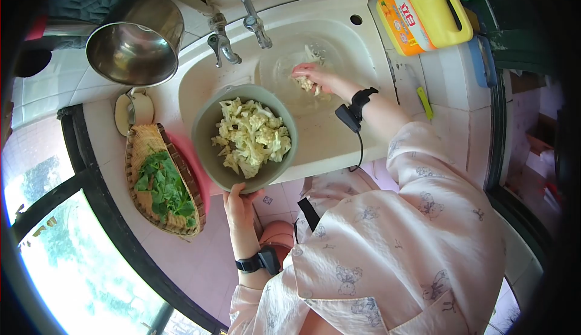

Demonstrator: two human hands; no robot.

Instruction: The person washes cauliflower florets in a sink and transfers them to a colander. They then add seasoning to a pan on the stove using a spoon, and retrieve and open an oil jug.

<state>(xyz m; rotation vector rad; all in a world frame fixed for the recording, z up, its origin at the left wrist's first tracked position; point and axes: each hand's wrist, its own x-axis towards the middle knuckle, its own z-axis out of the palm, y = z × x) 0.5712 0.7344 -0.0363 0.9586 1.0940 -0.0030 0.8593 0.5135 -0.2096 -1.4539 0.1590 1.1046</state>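
I record: right hand (316, 75), fingers closed around creamy-white cauliflower florets (304, 83), others loose beyond them in the white sink (346, 6); left hand (239, 208), fingers holding the round grey-green bowl (207, 134), already heaped.

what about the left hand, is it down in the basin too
No, the left hand holds the bowl by its rim, while the right hand is in the basin.

The window (78, 262) left of the sink (330, 144) glares white; the sink is softly lit. Glints mark the steel pot (133, 51) to its left. Wide-angle distortion bends the dark-cornered edges; far right of the sink, dim detail seems soft.
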